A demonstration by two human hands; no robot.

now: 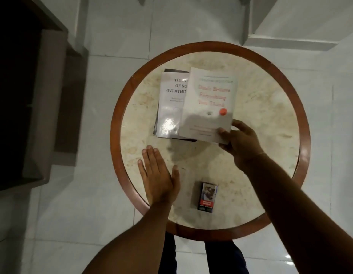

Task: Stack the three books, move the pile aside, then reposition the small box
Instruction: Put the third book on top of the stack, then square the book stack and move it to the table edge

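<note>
- Right hand (241, 143): closed on the near right corner of the white book (209, 103), thumb on the cover, fingers underneath; the book sits askew, partly over the pile.
- Left hand (157, 175): open, flat, palm down on the tabletop (260, 107), fingers together; holds nothing.
- White book: thin paperback with red lettering, blurred. Judged light and somewhat bendy; a one-corner grip may let it sag, so a hold along the near edge or spine would be steadier.
- Grey book (171, 107): lies flat under the white book's left part, glossy cover catching the light; likely slippery against its neighbours.
- Dark book (156, 123): only a thin edge shows beneath the grey book; mostly hidden.
- Pile, as judged: best moved with both hands on opposite sides, squared up first, since glossy covers may slide.
- Small box (207, 196): lies near the front rim, well apart from the books, between the two forearms. Judged light and stiff; pinch by its long sides.
- Tabletop: round, pale stone, reddish wooden rim.
</note>
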